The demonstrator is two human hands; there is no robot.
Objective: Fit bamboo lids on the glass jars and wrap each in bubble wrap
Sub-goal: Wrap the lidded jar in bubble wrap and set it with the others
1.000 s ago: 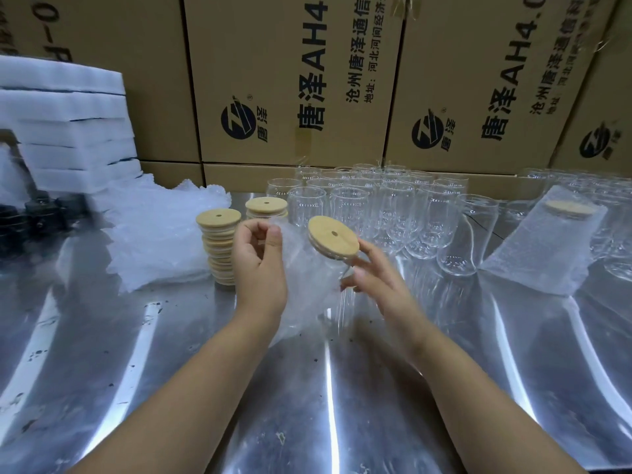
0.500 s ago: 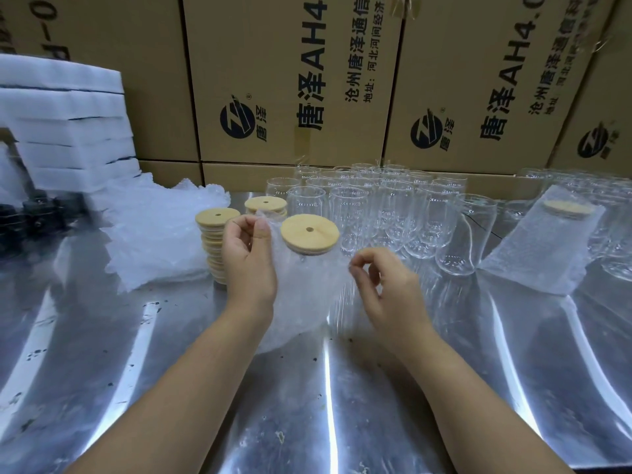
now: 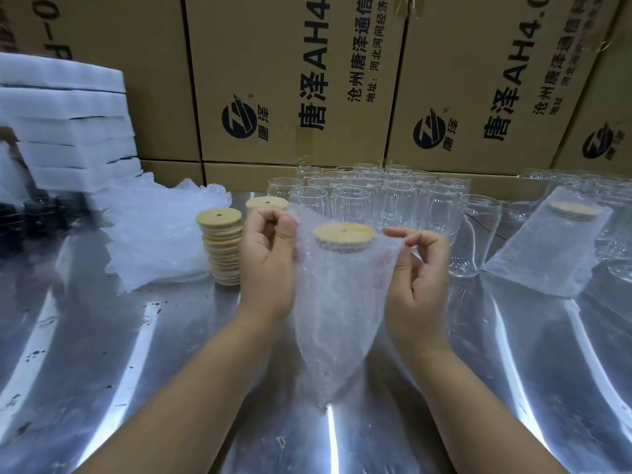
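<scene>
A glass jar with a bamboo lid (image 3: 343, 233) stands inside a bubble wrap bag (image 3: 333, 316) in front of me. My left hand (image 3: 266, 261) pinches the bag's left top edge. My right hand (image 3: 419, 275) pinches the right top edge. The lid shows at the bag's mouth; the jar's body is blurred by the wrap. Several bare glass jars (image 3: 383, 203) stand in rows behind. Two stacks of bamboo lids (image 3: 221, 248) rise to the left of my left hand.
A wrapped, lidded jar (image 3: 550, 248) leans at the right. A pile of bubble wrap bags (image 3: 160, 230) lies at the left, with white foam sheets (image 3: 68, 124) stacked behind. Cardboard boxes (image 3: 297, 80) wall the back of the shiny metal table (image 3: 478, 388).
The lidded jar went from tilted in my right hand to upright inside the bag. My right hand let go of it and took the bag's right edge.
</scene>
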